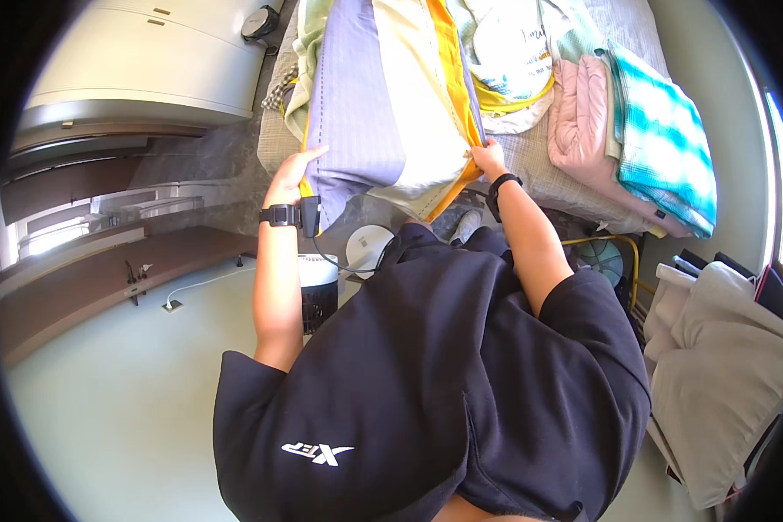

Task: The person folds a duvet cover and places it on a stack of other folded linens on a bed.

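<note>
A large piece of bedding cloth, grey-purple and cream with orange edging, hangs stretched between my hands and over the near edge of the bed. My left hand is closed on its left edge, with the thumb lying on top. On the opposite edge, my right hand pinches the cloth by its orange trim. Beside my left wrist is a small black box with a cable running toward my body. The far end of the cloth goes out of view at the top.
Right on the bed lie a folded pink quilt and a turquoise checked blanket. White and yellow bedding is heaped behind. A black-and-white cylindrical appliance stands by my left forearm. Grey cloth drapes something at right.
</note>
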Action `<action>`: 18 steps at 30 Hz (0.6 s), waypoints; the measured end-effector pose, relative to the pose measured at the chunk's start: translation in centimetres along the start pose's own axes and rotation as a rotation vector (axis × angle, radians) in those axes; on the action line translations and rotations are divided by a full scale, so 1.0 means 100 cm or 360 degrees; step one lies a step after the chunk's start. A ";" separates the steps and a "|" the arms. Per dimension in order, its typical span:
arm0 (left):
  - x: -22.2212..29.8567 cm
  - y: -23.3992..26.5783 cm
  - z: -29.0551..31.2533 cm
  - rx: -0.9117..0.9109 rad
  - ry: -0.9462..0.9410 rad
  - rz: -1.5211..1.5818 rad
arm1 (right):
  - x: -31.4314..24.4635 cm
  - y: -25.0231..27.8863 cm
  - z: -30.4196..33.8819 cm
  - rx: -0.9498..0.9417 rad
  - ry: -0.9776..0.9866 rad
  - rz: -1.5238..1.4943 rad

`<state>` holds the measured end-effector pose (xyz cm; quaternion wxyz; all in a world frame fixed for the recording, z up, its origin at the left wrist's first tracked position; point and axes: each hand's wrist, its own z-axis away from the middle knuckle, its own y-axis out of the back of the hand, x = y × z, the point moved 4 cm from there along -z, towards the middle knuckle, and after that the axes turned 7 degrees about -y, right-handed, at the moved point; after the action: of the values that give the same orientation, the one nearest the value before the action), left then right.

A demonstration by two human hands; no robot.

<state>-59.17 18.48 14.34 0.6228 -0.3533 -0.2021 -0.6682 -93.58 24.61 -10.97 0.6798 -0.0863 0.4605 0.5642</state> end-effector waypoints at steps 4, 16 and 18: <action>-0.003 -0.007 0.006 0.0004 0.0005 0.0179 | 0.003 -0.023 0.026 -0.0804 -0.0619 -0.0991; -0.058 0.056 -0.001 -0.0024 0.0118 -0.0127 | 0.052 -0.027 0.043 -0.0710 -0.0488 0.0374; -0.063 0.062 -0.006 0.0019 0.0144 -0.0154 | 0.066 -0.019 0.033 -0.0692 -0.0331 0.0432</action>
<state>-53.40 21.46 8.31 0.6005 -0.3087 -0.1945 -0.7115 -90.68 30.60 -14.65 0.6071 -0.1094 0.2637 0.7416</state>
